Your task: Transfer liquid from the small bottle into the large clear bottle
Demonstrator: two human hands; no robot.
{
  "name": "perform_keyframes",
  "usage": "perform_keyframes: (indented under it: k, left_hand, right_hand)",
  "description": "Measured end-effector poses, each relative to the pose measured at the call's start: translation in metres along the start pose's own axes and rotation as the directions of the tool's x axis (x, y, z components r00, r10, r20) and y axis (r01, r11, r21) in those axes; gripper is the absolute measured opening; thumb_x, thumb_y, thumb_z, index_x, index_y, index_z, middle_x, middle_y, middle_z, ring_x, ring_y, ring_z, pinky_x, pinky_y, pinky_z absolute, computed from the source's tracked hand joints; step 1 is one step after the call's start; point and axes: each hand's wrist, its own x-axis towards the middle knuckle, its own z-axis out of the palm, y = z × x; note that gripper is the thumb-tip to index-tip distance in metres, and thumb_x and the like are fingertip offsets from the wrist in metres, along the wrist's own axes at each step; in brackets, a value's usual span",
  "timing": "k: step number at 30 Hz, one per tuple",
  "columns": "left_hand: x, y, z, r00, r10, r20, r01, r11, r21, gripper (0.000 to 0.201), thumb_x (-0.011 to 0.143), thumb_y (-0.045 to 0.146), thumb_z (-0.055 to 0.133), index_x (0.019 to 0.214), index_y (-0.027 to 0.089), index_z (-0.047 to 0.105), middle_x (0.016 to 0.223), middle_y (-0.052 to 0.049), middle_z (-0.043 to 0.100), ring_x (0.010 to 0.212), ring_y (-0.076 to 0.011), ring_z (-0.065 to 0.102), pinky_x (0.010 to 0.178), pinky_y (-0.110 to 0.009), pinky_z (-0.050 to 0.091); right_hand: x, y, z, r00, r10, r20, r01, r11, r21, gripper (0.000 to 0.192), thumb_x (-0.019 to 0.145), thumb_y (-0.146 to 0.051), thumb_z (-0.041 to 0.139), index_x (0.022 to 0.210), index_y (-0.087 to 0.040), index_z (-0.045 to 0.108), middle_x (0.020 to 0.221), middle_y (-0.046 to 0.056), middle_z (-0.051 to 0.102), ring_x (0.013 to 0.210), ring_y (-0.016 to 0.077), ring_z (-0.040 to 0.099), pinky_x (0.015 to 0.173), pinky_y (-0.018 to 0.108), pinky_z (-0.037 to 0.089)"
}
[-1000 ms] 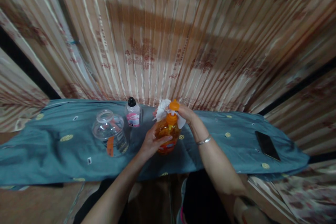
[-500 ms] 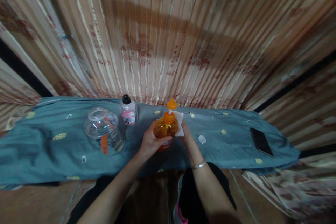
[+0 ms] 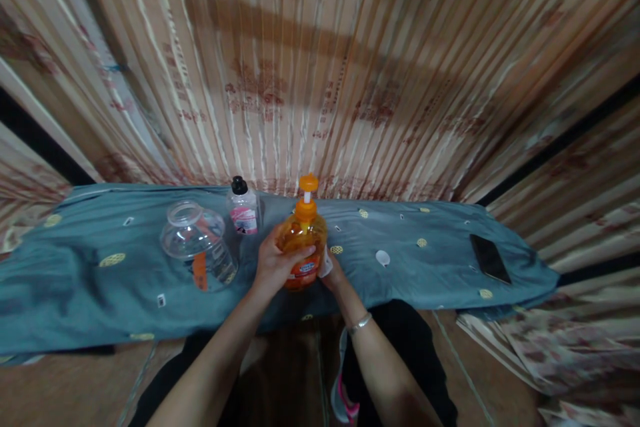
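An orange pump bottle [image 3: 301, 240] of amber liquid stands upright on the blue cloth [image 3: 75, 293]. My left hand [image 3: 273, 265] grips its body from the left. My right hand [image 3: 333, 271] presses a white tissue [image 3: 325, 265] against the bottle's lower right side; most of the tissue is hidden behind the bottle. A bracelet sits on my right wrist.
A clear glass jar [image 3: 197, 247] with an orange label stands left of the bottle. A small clear bottle with a black cap [image 3: 243, 212] is behind it. A dark phone [image 3: 489, 258] lies at the right end. A small white disc [image 3: 383, 257] lies on the cloth. Striped curtains hang behind.
My right hand with the tissue has moved down from the pump top to the bottle's lower side. The left hand keeps its hold on the bottle.
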Motion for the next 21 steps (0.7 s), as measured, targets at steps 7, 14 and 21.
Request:
perform_keyframes:
  k: [7,14,21]
  left_hand:
    - [-0.006,0.032,-0.015,0.999,-0.020,-0.041,0.019,1.000,-0.024,0.028,0.092,0.030,0.079,0.114,0.016,0.069,0.109,-0.005,0.074,0.093,-0.0195,0.072,0.086,-0.042,0.064]
    - [-0.013,0.043,-0.024,0.996,-0.001,-0.090,-0.001,1.000,-0.017,0.024,0.089,0.027,0.082,0.107,0.016,0.070,0.106,-0.004,0.075,0.092,-0.0192,0.074,0.086,-0.041,0.064]
    - [-0.013,0.041,-0.031,0.995,0.035,-0.088,-0.034,0.999,0.014,0.030,0.092,0.031,0.080,0.115,0.017,0.069,0.110,-0.005,0.074,0.095,-0.0203,0.073,0.087,-0.043,0.064]
  right_hand:
    - [-0.018,0.007,0.033,0.993,0.119,0.016,-0.120,0.969,0.215,0.068,0.087,-0.085,0.044,0.105,-0.026,0.072,0.114,0.014,0.081,0.122,0.0343,0.073,0.105,0.053,0.059]
    - [-0.052,0.024,0.068,0.962,0.271,0.024,-0.226,0.745,0.628,0.034,0.096,-0.052,0.052,0.101,-0.026,0.073,0.108,0.006,0.084,0.113,0.0305,0.076,0.106,0.057,0.058]
    - [-0.097,0.026,0.072,0.917,0.253,0.307,-0.376,0.803,0.462,0.044,0.098,-0.061,0.047,0.105,-0.029,0.077,0.112,0.008,0.084,0.104,0.0312,0.079,0.093,0.052,0.064]
